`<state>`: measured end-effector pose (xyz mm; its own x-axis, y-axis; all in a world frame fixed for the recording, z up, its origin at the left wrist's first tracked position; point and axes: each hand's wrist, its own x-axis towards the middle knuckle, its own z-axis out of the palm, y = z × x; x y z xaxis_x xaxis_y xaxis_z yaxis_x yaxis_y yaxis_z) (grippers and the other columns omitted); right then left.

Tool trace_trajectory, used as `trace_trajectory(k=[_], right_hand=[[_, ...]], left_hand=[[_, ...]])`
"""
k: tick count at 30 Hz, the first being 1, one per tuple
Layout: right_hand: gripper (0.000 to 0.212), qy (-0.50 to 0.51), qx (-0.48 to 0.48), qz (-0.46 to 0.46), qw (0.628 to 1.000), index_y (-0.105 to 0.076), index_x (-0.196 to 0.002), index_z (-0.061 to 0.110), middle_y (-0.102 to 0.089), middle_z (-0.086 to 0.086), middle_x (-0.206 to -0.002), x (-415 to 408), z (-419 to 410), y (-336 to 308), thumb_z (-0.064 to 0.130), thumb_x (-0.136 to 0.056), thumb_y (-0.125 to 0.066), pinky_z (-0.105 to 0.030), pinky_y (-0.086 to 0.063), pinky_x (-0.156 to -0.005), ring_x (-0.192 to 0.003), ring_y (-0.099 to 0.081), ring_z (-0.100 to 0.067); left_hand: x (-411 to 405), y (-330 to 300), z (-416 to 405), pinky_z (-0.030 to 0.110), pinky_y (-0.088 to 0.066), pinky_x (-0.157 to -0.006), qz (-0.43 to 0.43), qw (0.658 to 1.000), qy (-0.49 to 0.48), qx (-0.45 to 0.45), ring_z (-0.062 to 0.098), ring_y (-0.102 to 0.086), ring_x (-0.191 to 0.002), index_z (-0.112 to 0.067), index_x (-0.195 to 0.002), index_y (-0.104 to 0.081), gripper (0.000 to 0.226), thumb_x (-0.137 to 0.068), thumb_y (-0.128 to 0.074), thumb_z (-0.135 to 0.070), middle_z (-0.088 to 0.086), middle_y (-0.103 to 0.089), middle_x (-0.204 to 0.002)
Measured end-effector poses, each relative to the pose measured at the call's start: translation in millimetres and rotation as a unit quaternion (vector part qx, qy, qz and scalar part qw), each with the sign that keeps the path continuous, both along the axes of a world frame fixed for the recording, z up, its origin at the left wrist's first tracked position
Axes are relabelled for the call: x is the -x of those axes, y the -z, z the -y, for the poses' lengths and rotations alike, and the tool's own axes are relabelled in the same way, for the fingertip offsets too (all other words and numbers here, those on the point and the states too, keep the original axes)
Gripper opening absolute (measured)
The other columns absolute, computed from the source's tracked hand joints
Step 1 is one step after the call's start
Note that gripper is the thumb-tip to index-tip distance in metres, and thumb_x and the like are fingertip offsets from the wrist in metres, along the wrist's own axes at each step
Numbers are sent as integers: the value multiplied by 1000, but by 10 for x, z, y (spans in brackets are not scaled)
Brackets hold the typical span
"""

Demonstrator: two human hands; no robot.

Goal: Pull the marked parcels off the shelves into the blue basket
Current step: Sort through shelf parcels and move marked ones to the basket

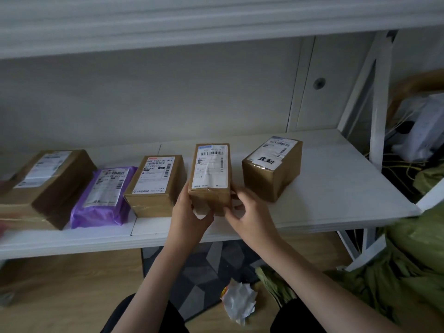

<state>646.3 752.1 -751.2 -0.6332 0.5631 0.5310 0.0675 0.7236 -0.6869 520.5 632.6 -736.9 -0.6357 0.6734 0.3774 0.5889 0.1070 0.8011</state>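
Perhaps a home storeroom: parcels [153, 181] on shelf [336, 188]

Dim, flat indoor light, greyish and soft, with no glare. Faint shadows sit beneath the brown cardboard boxes on the white wooden shelf [324, 188]. The white upper shelf edge [168, 25] smears with motion blur; the frame's left edge blurs, and straight lines bow outward.

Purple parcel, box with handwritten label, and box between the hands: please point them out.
purple parcel [101, 198], head view, its white label.
box with handwritten label [271, 169], head view, front upper edge.
held box [210, 169], head view, top label.
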Motion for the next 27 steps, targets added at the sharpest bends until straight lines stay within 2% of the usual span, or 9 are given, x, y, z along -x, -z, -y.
trace_trajectory(k=[4,8,11,14,17,19,22,25,27], right_hand=[[37,7,-7,32,999,-65,-122,14,-67,4,-112,156,-70,39,16,-86,-72,-29,-54,-89,-103,-62,-6],[39,34,-11,51,998,-64,-124,13,-66,2,-109,208,-59,59,21,-86,-69,-31,-54,-87,-101,-62,-10],[42,59,9,52,997,-62,-129,17,-64,8,-109,54,12,102,23,-88,-71,-16,-50,-85,-98,-58,-2],[45,79,28,55,995,-62,-132,18,-67,5,-112,-206,-16,163,24,-89,-72,-18,-52,-85,-97,-61,-4],[42,102,23,55,993,-63,-129,19,-67,7,-113,-478,-129,200,24,-88,-73,-15,-53,-85,-98,-62,-2],[41,116,26,53,991,-64,-127,19,-68,7,-112,-652,-220,204,25,-88,-74,-10,-50,-84,-99,-62,0],[45,138,27,55,989,-63,-129,16,-67,6,-114,-874,-357,191,26,-86,-74,-15,-54,-84,-100,-62,-1],[58,155,46,65,985,-56,-138,15,-63,4,-122,-1014,-505,157,28,-86,-76,-25,-56,-88,-107,-59,-5],[71,145,66,90,983,-45,-147,17,-55,4,-135,-1072,-606,140,33,-86,-76,-29,-52,-98,-120,-54,-9]], left_hand=[[134,47,-47,12,-46,-90,43,998,-32,41,0,-55,-119,-29,-142,-43,78,-77,-82,-16,-17,-59,-131],[100,45,-44,24,-49,-90,32,989,-71,128,18,-62,-115,-16,-134,-51,53,-86,-75,-23,-2,-64,-122],[-123,83,100,26,-50,-91,-19,978,-100,184,20,-61,-112,-15,-133,-52,48,-90,-70,-23,1,-62,-124],[-376,219,309,21,-47,-84,-24,982,-126,139,15,-59,-102,-12,-126,-61,41,-87,-73,-19,-2,-59,-118],[-569,309,305,14,-48,-83,-33,992,-71,101,2,-61,-100,-24,-113,-64,33,-84,-75,-11,-9,-59,-111],[-664,272,166,5,-43,-81,-23,996,-25,82,-9,-57,-104,-36,-108,-61,34,-87,-73,-12,-16,-60,-112],[-811,132,-132,13,-44,-93,1,995,29,92,-9,-51,-113,-41,-124,-55,40,-91,-70,-26,-29,-51,-125],[-847,69,-474,25,-44,-101,90,986,56,126,5,-44,-130,-28,-152,-32,73,-91,-70,-33,-17,-37,-145],[-801,122,-702,37,-43,-109,87,984,51,150,16,-40,-139,-24,-155,-18,88,-88,-74,-32,-4,-31,-154]])
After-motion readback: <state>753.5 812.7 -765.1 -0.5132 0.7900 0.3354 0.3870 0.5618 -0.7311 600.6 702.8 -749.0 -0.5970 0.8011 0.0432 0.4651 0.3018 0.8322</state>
